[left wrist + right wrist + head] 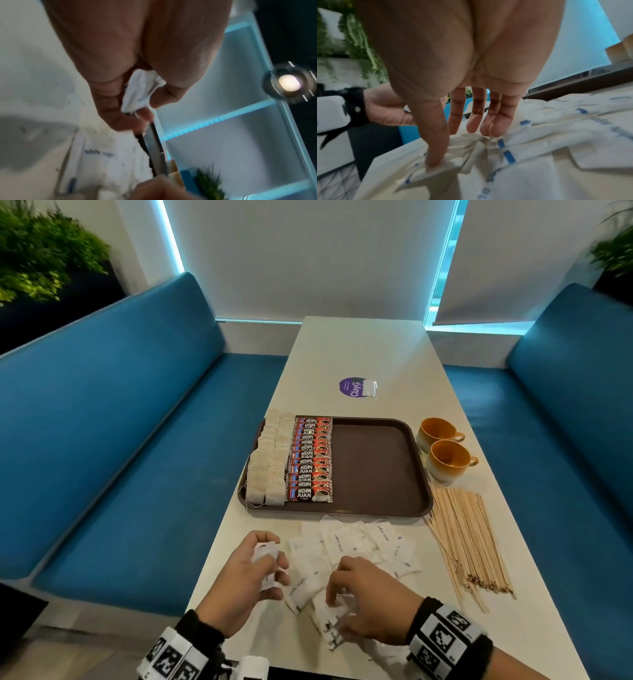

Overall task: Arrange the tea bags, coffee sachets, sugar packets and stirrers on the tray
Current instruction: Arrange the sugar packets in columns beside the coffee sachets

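A brown tray (376, 470) holds two rows of tea bags (270, 460) on its left side and a row of red coffee sachets (312, 460) beside them. White sugar packets (359, 542) lie scattered on the table in front of the tray. Wooden stirrers (469, 542) lie in a loose bundle at the right. My left hand (260, 563) grips a small stack of sugar packets (140, 92) above the table's left edge. My right hand (356, 597) pinches packets (471, 146) from the pile between thumb and fingers.
Two orange cups (445, 453) stand right of the tray. A purple round sticker (352, 387) with a small clear item lies farther back on the white table (359, 350). Blue benches (120, 440) flank the table on both sides.
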